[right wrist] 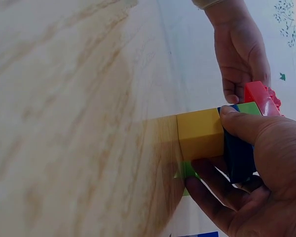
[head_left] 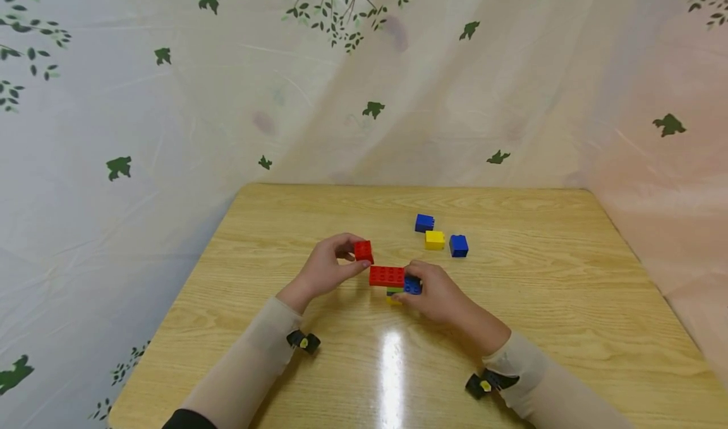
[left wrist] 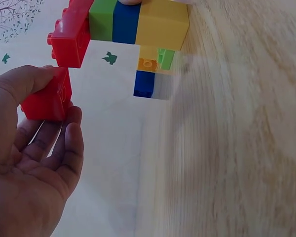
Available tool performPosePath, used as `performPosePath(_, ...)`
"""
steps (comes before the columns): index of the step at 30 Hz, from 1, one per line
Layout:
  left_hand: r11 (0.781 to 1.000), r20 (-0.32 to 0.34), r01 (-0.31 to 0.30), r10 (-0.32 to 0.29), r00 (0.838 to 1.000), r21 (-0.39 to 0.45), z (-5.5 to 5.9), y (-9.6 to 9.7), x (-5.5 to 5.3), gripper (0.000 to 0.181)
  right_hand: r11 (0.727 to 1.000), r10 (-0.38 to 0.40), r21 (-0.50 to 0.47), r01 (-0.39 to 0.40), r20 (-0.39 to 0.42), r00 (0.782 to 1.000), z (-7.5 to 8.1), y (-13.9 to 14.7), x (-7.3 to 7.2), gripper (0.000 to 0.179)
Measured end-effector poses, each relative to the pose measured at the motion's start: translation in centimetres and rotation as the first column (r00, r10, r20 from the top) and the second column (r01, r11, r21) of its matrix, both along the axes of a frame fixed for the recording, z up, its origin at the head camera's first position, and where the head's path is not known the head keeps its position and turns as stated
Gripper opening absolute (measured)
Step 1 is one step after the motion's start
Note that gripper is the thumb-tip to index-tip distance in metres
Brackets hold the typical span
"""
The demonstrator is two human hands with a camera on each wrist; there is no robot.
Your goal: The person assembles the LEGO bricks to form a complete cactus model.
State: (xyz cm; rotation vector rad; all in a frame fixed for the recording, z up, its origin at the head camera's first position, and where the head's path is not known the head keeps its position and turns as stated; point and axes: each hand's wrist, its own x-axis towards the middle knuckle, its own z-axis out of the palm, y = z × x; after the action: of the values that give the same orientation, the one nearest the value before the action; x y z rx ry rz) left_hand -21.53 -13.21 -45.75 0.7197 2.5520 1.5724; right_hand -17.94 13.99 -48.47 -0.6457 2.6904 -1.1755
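My left hand (head_left: 324,268) pinches a small red brick (head_left: 364,251) between thumb and fingers, holding it up off the table. In the left wrist view this brick (left wrist: 48,96) is just below the end of a long red brick (left wrist: 71,42), with a thin gap visible. That long brick tops a stack standing on the table: green brick (left wrist: 101,19), blue brick (left wrist: 125,22) and yellow brick (left wrist: 163,24) beneath it. My right hand (head_left: 435,293) grips the stack from the right, its thumb on the blue brick (right wrist: 239,153). The fingers hide part of the stack.
Behind the hands on the wooden table (head_left: 273,227) lie a blue brick (head_left: 424,223), a yellow brick (head_left: 435,240) and another blue brick (head_left: 459,246). A light green brick (left wrist: 165,58) shows behind the stack. A patterned cloth (head_left: 318,126) hangs around the table.
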Motion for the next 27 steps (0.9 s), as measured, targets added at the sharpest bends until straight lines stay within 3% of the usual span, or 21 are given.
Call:
performPosePath(13, 0.998, -0.007, 0.033, -0.033, 0.999, 0.046, 0.5, 0.1, 0.5, 0.035, 1.000, 0.003, 0.000, -0.003, -0.003, 1.000, 0.1, 0.0, 0.1, 0.028)
performPosePath(27, 0.993, -0.006, 0.112, -0.112, 0.994, 0.045, 0.7, 0.3, 1.6, 0.032, 1.000, -0.013, -0.009, 0.013, 0.014, 1.000, -0.3, 0.0, -0.1, 0.031)
